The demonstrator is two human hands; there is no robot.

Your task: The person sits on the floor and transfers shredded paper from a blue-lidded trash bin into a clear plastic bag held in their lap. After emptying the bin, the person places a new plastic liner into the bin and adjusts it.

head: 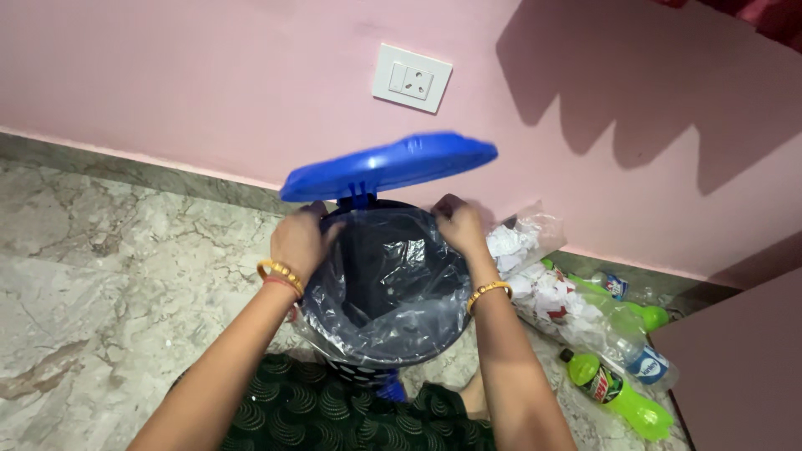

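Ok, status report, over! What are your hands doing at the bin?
Left hand and right hand gripping the grey plastic bin liner at the rim. Blue plastic lid up. Clear bag of paper scraps beside the bin, not blocking.

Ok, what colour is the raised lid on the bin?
Bright blue: the lid stands open above the bin's liner, clearest in the head view.

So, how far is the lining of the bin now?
Done: lid up, liner bag inside the bin, draped over the near rim. In hand: left hand and right hand grip its edge at the far rim. Left: the far edge is not yet folded over.
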